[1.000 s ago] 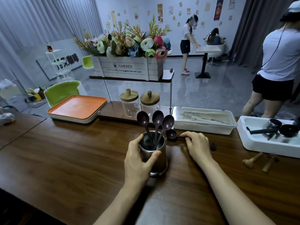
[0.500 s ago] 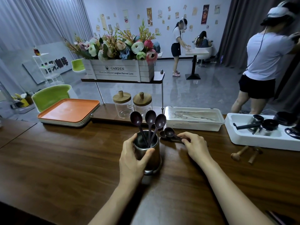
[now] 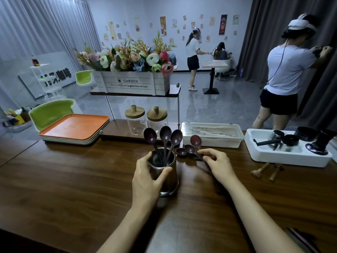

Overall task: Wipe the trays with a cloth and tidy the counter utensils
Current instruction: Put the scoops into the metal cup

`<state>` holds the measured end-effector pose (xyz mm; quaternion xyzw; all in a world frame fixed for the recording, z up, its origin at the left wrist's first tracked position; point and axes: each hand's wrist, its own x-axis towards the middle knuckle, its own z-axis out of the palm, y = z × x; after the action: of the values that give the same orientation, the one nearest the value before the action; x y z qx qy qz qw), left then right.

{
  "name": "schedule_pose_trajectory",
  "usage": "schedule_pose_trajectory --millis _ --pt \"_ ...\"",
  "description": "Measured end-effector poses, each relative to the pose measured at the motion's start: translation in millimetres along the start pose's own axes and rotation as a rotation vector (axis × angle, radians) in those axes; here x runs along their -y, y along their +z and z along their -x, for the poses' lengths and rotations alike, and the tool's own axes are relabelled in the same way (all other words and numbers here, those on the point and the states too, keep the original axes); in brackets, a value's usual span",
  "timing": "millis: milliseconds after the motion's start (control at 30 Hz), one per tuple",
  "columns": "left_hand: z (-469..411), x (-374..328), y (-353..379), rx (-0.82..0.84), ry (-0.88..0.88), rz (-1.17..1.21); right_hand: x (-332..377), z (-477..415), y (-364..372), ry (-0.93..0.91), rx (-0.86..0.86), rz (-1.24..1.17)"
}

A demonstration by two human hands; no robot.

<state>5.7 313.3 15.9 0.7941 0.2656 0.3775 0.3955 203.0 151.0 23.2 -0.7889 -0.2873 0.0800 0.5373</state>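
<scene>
A steel cup (image 3: pixel 168 178) stands on the wooden counter (image 3: pixel 73 179) with three dark purple spoons (image 3: pixel 165 136) upright in it. My left hand (image 3: pixel 147 177) grips the cup's side. My right hand (image 3: pixel 216 163) pinches the handle of another dark spoon (image 3: pixel 196 141), whose bowl is raised off the counter. Two more spoons (image 3: pixel 185 150) lie flat between the cup and my right hand. A stack of trays, orange on top (image 3: pixel 74 129), sits at the back left.
Two glass jars with wooden lids (image 3: pixel 145 118) stand behind the cup under a shelf with a flower box (image 3: pixel 131 83). A white lidded box (image 3: pixel 212 136) and a white bin of dark utensils (image 3: pixel 288 152) lie to the right. Two wooden tools (image 3: pixel 266 170) lie near it. A person (image 3: pixel 286 73) stands beyond.
My right hand took hold of one spoon on the counter and lifted its bowl upward. The left hand stayed on the cup. The view tilted up a little.
</scene>
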Motion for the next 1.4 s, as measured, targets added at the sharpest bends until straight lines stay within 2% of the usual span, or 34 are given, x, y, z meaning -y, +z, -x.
schedule_pose_trajectory --millis 233,433,600,767,1000,1133,1267,1400 --pt "7.0 0.0 -2.5 0.046 0.045 -0.058 38.6 12.6 1.9 0.044 0.039 -0.363" --pt "11.5 1.9 -2.2 0.042 0.085 -0.055 73.2 18.6 -2.7 -0.045 -0.025 -0.532" --pt "15.6 0.8 -3.2 0.047 0.067 -0.02 92.7 19.0 -0.2 -0.093 -0.207 -0.606" --pt "18.2 -0.9 -1.1 0.034 0.012 0.03 89.9 14.8 21.6 -0.114 -0.314 -0.465" --pt "9.5 4.9 -2.2 0.001 0.009 0.078 83.3 26.9 51.9 -0.258 -0.206 -0.005" --pt "4.9 7.2 -1.4 -0.028 0.032 0.088 80.3 35.0 60.9 -0.283 -0.172 0.167" --pt "-1.1 9.4 1.2 -0.04 0.061 0.093 83.7 42.1 66.3 -0.296 -0.233 0.267" --pt "-5.0 12.2 5.3 -0.045 0.096 0.088 80.3 49.0 76.5 -0.179 -0.212 0.227"
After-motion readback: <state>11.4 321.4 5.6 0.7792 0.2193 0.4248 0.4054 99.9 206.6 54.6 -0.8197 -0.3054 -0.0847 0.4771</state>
